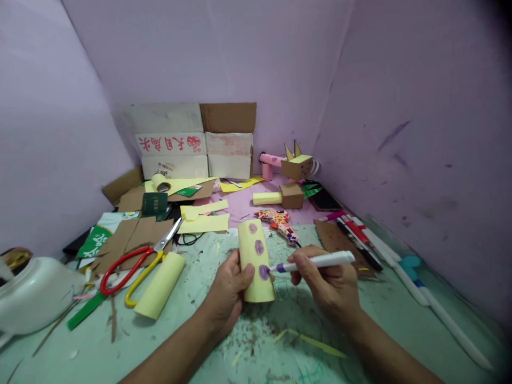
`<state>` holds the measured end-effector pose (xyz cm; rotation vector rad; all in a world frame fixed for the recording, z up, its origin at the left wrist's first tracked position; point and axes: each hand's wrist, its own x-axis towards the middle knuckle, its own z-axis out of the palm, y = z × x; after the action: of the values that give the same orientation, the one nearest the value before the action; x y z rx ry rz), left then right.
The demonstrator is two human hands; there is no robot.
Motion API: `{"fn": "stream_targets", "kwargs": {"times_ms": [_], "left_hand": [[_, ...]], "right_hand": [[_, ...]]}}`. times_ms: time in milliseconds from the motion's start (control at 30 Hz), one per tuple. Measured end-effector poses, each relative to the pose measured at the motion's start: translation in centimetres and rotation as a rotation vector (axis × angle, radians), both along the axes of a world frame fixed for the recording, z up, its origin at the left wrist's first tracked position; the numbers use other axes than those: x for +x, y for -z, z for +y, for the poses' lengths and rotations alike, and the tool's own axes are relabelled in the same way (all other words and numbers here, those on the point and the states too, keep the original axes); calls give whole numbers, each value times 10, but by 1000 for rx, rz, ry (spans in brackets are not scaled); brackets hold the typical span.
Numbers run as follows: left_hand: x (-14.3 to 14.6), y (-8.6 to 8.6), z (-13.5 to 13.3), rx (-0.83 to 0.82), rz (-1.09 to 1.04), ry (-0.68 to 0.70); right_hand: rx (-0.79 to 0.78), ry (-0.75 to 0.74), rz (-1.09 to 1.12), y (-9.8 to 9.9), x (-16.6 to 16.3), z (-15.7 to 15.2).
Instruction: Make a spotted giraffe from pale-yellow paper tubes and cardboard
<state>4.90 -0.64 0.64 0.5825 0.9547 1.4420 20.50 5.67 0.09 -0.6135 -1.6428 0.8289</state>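
Note:
Wrapped around the lower left side of a yellow paper tube (252, 288) is my left hand (231, 290), its thumb pressed on the front. The tube tilts slightly and bears three purple oval spots in a column. My right hand (332, 285) grips a white marker (330, 260) with a purple collar. The marker's tip meets the lowest spot at its right edge. A second yellow paper tube (160, 288) lies to the left, beside scissors (140, 266) with one red and one yellow handle.
A white teapot-like vessel (40, 293) stands at far left. Cardboard pieces (130, 240) and yellow paper strips (204, 223) lie behind the hands. Several markers (356, 232) line the right side. A glue gun with patterned cover (276, 218) and cardboard figures (292, 194) sit farther back.

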Motion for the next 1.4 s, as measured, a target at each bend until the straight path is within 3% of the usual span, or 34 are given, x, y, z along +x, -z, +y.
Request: {"fn": "stream_targets", "kwargs": {"times_ms": [633, 1233, 1400], "left_hand": [[0, 7, 1, 52, -31, 8], [1, 3, 0, 32, -26, -5], [1, 3, 1, 7, -16, -9]], "right_hand": [[6, -135, -56, -5, 0, -1], [1, -101, -78, -4, 2, -2], [-56, -50, 62, -1, 3, 0]]}}
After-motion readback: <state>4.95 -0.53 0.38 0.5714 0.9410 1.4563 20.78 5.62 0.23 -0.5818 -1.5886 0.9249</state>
